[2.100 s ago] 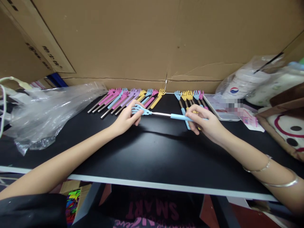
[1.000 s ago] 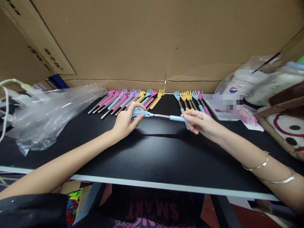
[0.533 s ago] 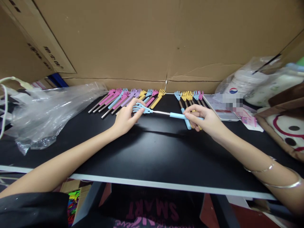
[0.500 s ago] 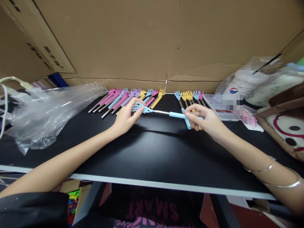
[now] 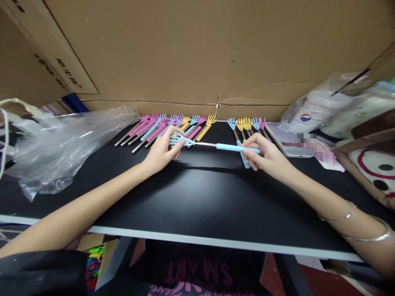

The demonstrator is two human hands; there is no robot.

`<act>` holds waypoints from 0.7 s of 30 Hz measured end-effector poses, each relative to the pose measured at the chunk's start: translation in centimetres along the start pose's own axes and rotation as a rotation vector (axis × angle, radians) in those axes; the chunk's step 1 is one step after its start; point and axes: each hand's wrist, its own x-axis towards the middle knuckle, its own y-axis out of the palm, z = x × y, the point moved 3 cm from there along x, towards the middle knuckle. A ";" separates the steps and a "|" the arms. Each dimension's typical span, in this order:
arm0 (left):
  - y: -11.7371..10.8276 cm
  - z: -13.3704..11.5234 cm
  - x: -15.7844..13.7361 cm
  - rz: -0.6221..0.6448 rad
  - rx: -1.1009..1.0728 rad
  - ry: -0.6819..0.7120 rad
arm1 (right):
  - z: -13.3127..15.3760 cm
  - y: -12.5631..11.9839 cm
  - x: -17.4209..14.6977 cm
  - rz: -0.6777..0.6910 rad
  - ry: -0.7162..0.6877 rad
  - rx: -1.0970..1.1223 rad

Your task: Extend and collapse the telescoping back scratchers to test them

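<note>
A light blue back scratcher (image 5: pixel 230 147) is held level above the black table, its metal rod showing between the claw and the handle. The claw end is pinched in my left hand (image 5: pixel 162 151), closed on it. Around the blue handle close the fingers of my right hand (image 5: pixel 262 153). Behind my left hand lies a row of back scratchers (image 5: pixel 156 128) in pink, blue, purple and yellow. Beyond my right hand is a smaller group of back scratchers (image 5: pixel 245 125) in blue, yellow and pink, their handles partly hidden by that hand.
Clear plastic bags (image 5: pixel 61 144) lie crumpled at the left. A phone (image 5: pixel 288 142), a bagged cup (image 5: pixel 314 111) and a brown-and-white bag with a cartoon face (image 5: pixel 370 164) sit at the right. Cardboard (image 5: pixel 185 53) walls the back. The table's pale front edge (image 5: pixel 197 237) runs across below.
The held back scratcher has shifted slightly left along with my left hand. My right fingers have changed position on the handle, near its end. Both hands keep their hold.
</note>
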 end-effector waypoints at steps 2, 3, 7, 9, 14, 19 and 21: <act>-0.1 0.0 0.1 0.019 0.015 0.013 | 0.1 0.1 -0.1 0.027 0.009 0.022; -0.1 0.1 0.1 0.028 0.022 0.018 | 0.2 0.1 -0.1 0.029 0.017 0.037; 0.0 0.4 -0.2 0.058 0.052 0.024 | 0.3 0.0 -0.1 0.011 0.058 0.096; 0.1 0.3 -0.4 0.051 0.073 0.055 | 0.2 -0.1 -0.1 0.021 0.087 0.131; -0.1 -0.5 -0.9 -0.084 0.131 0.210 | 0.3 -0.2 -0.1 0.093 0.159 0.202; -0.3 -1.1 -1.0 -0.125 0.201 0.259 | 0.3 -0.2 -0.1 0.130 0.185 0.249; -0.3 -1.2 -1.0 -0.123 0.194 0.238 | 0.3 -0.2 -0.1 0.120 0.188 0.245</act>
